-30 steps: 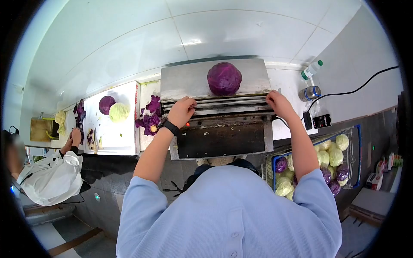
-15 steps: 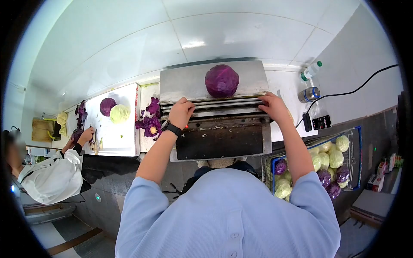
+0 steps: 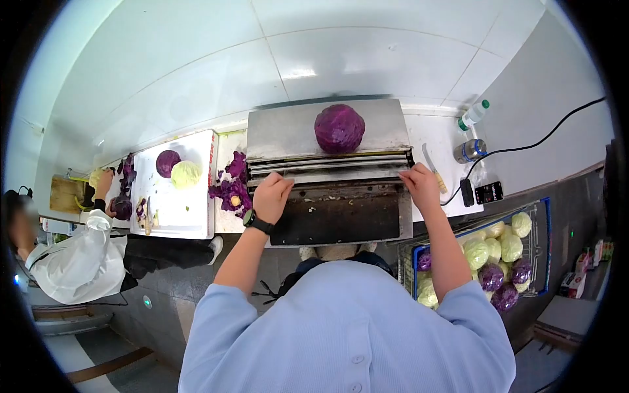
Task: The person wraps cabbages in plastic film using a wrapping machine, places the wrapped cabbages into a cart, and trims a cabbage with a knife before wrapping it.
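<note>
A metal film-wrapping machine [image 3: 262, 141] with rollers across its middle stands before me. My left hand [image 3: 272, 196], with a watch on the wrist, is pinched closed at the left front of the rollers. On the other side my right hand [image 3: 420, 186] pinches likewise. A thin, clear strip of cling film [image 3: 347, 175] seems to stretch between them, though its edges are hard to make out. Behind the rollers a purple cabbage [image 3: 339, 129] rests on the machine's metal top. Below my hands lies the dark front plate [image 3: 341, 219] with pale scraps on it.
Purple trimmings [image 3: 230, 191] lie left of the machine, beside a white tray [image 3: 196, 219] with two cabbages and a knife. A co-worker [image 3: 78, 255] stands far left. At right are a knife [image 3: 434, 169], bottle [image 3: 473, 115], jar, phone, cable and a cart [image 3: 546, 242] of wrapped cabbages.
Both my hands have drawn back from the rollers toward me, still pinched. The co-worker's hand has moved from the tray edge toward the back left.
</note>
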A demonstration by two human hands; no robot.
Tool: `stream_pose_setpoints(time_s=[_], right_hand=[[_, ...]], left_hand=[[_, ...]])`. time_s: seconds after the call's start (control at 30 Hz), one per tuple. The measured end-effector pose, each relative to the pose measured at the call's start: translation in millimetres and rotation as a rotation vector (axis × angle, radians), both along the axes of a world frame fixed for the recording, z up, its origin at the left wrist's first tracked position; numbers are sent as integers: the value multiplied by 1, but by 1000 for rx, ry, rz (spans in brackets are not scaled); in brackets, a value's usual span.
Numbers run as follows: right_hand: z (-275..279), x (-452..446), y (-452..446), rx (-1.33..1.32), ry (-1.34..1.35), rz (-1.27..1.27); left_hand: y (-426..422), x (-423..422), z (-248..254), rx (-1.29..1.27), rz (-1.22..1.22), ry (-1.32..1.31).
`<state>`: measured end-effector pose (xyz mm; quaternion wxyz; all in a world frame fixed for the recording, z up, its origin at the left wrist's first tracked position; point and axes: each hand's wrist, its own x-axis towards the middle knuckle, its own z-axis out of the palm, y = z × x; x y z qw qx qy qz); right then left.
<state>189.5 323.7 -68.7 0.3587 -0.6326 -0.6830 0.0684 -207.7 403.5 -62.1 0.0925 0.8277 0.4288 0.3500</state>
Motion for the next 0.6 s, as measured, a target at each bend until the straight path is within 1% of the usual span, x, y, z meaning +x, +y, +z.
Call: stream_pose_setpoints(time_s=[0.27, 0.4, 0.6], right_hand=[[47, -13, -52, -12, 13, -27], [80, -19, -71, -23, -5, 0], [133, -26, -94, -39, 1, 50]], left_hand=[[-53, -13, 37, -18, 24, -74], [-73, -21, 68, -60, 7, -114], [-88, -34, 122, -99, -63, -46]])
